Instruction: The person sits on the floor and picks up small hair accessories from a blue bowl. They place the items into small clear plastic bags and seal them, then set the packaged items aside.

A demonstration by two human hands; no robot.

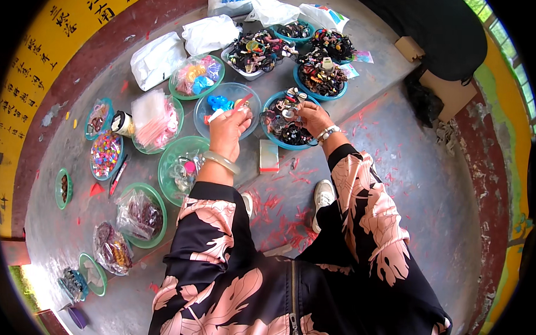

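My left hand [229, 131] is closed in a pinch in front of a clear bowl [200, 122] of blue and red-orange pieces. A thin red strip [244, 100] sticks up from its fingertips; anything else in them is hidden. My right hand [315, 119] is over the right edge of a blue basin [271, 139] heaped with dark hair ties [297, 135], some with pale or shiny ornaments. Its thumb and fingers are pressed together beside a pale ornament, and what they grip cannot be made out. Below the basin lies a small white and red box [269, 157].
More basins of hair ties [322, 75] stand at the back, with white plastic bags [210, 34] behind. To the left are a bowl of pink strips [157, 125], a tray of colourful pieces [106, 155] and a green bowl [165, 190]. Red scraps [272, 212] litter the floor around my shoes.
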